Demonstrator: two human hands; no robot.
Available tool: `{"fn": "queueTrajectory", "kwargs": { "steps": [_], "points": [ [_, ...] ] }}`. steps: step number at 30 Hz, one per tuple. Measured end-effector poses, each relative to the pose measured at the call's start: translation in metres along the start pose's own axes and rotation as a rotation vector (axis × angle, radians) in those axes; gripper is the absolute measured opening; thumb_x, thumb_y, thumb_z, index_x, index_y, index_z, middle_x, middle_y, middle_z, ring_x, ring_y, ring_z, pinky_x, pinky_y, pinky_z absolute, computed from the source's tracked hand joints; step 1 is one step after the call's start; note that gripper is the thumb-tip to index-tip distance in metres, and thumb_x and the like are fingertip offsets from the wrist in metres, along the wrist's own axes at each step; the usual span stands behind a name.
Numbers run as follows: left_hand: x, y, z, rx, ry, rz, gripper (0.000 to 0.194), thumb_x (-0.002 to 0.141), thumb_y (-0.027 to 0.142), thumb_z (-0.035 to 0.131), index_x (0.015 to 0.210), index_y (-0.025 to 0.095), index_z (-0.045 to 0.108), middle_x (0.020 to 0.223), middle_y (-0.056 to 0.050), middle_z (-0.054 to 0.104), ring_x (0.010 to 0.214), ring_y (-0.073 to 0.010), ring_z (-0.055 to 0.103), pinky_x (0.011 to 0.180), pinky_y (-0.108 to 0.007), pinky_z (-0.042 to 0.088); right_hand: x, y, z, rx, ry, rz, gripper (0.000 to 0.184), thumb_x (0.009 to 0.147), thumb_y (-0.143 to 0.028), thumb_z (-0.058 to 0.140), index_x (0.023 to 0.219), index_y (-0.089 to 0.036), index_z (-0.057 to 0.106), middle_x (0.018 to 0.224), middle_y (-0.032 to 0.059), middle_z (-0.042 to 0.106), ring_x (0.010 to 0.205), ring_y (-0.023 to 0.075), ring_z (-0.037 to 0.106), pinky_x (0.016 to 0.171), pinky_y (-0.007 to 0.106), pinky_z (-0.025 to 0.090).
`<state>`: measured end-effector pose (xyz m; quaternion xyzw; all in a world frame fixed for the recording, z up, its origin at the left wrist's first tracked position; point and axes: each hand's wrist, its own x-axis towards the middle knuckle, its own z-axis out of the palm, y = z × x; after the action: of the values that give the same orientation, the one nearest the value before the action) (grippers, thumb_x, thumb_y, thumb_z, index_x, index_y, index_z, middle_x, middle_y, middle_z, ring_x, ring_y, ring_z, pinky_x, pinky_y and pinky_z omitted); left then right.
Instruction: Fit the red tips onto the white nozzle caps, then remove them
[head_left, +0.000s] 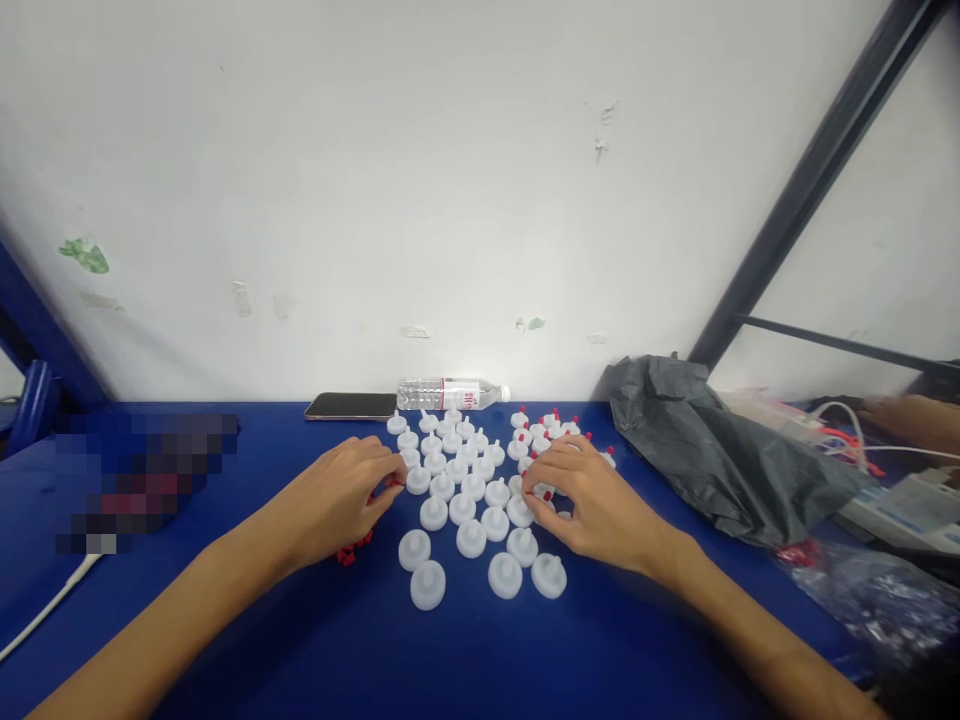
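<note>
Many white round nozzle caps (471,538) stand upright in loose rows on the blue tabletop. My left hand (349,495) is closed in a pinch at their left side, with a bit of red at its fingertips. Small red tips (349,553) lie in a pile partly hidden under that hand. My right hand (592,500) curls its thumb and fingers around a white nozzle cap at the group's right side; a red tip (548,494) shows inside the curl. Beyond this hand stand several white nozzle caps with red tips fitted (555,418).
At the back, by the wall, lie a dark phone (351,406) and a clear bottle (454,393) on its side. A dark grey plastic bag (720,450) and clear plastic packaging (877,600) sit at right. A white cable (52,610) runs along the left.
</note>
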<state>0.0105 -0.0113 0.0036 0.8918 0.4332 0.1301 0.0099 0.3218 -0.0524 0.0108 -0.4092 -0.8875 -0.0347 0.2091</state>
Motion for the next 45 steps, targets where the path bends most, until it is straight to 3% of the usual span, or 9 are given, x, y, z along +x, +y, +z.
{"fn": "queueTrajectory", "kwargs": {
  "steps": [6,11,19,24,28,34,41,45],
  "points": [
    [0.001,0.001,0.001,0.024,0.0,0.051,0.018,0.093,0.02,0.049,0.091,0.022,0.067,0.09,-0.003,0.067,0.087,-0.0207,0.059,0.08,-0.036,0.041,-0.002,0.002,0.002,0.026,-0.042,-0.027,0.01,0.089,-0.02,0.058,0.091,-0.022,0.067,0.091,0.0036,0.071,0.089,0.0201,0.061,0.095,0.042,0.037],
    [0.001,0.003,0.002,0.026,0.013,0.086,0.019,0.093,0.017,0.05,0.098,0.021,0.068,0.094,-0.004,0.069,0.091,-0.0209,0.058,0.082,-0.035,0.041,-0.002,-0.001,0.002,0.037,-0.065,-0.023,0.023,0.095,-0.033,0.056,0.113,-0.024,0.066,0.109,0.0052,0.069,0.103,0.0221,0.059,0.099,0.043,0.037],
    [0.004,-0.004,0.015,0.056,0.163,0.21,0.018,0.099,0.024,0.047,0.101,0.022,0.065,0.095,-0.001,0.065,0.089,-0.0184,0.058,0.08,-0.033,0.043,-0.005,-0.001,0.01,0.019,-0.172,-0.1,0.039,0.102,-0.037,0.043,0.14,-0.027,0.051,0.133,0.003,0.063,0.129,0.0219,0.048,0.115,0.046,0.027],
    [0.004,0.002,0.013,0.071,0.212,0.269,0.02,0.101,0.023,0.043,0.106,0.023,0.062,0.098,-0.001,0.065,0.088,-0.0176,0.059,0.079,-0.035,0.043,-0.004,-0.002,0.009,0.014,-0.037,-0.119,0.035,0.099,-0.035,0.05,0.132,-0.025,0.057,0.125,0.0055,0.065,0.121,0.0206,0.055,0.115,0.047,0.03],
    [0.004,0.015,0.013,0.054,0.322,0.347,0.017,0.099,0.018,0.047,0.108,0.022,0.061,0.099,-0.002,0.067,0.089,-0.0175,0.06,0.081,-0.036,0.044,-0.004,-0.007,0.01,0.024,0.085,-0.176,0.027,0.097,-0.028,0.054,0.122,-0.023,0.061,0.113,0.008,0.065,0.11,0.0208,0.059,0.109,0.047,0.039],
    [0.001,0.031,0.024,0.006,0.418,0.468,0.029,0.093,0.005,0.051,0.119,0.018,0.056,0.1,-0.003,0.068,0.087,-0.015,0.059,0.082,-0.035,0.046,-0.003,-0.02,0.014,0.133,0.049,-0.276,0.022,0.097,-0.017,0.05,0.118,-0.02,0.057,0.115,0.0088,0.065,0.107,0.0193,0.059,0.098,0.041,0.046],
    [-0.004,0.048,0.023,0.005,0.385,0.506,0.029,0.091,0.004,0.05,0.115,0.018,0.059,0.093,-0.003,0.065,0.08,-0.0161,0.058,0.075,-0.035,0.048,0.001,-0.031,0.015,0.203,0.079,-0.301,0.019,0.093,-0.016,0.057,0.111,-0.019,0.054,0.106,0.0056,0.069,0.096,0.0178,0.061,0.089,0.038,0.047],
    [-0.004,0.053,0.022,0.021,0.403,0.509,0.029,0.089,0.002,0.049,0.11,0.017,0.061,0.089,-0.003,0.064,0.075,-0.0157,0.057,0.072,-0.034,0.049,-0.002,-0.028,0.019,0.225,0.116,-0.296,0.021,0.093,-0.017,0.059,0.113,-0.019,0.052,0.111,0.0068,0.067,0.101,0.0176,0.061,0.093,0.038,0.049]
  ]
}}
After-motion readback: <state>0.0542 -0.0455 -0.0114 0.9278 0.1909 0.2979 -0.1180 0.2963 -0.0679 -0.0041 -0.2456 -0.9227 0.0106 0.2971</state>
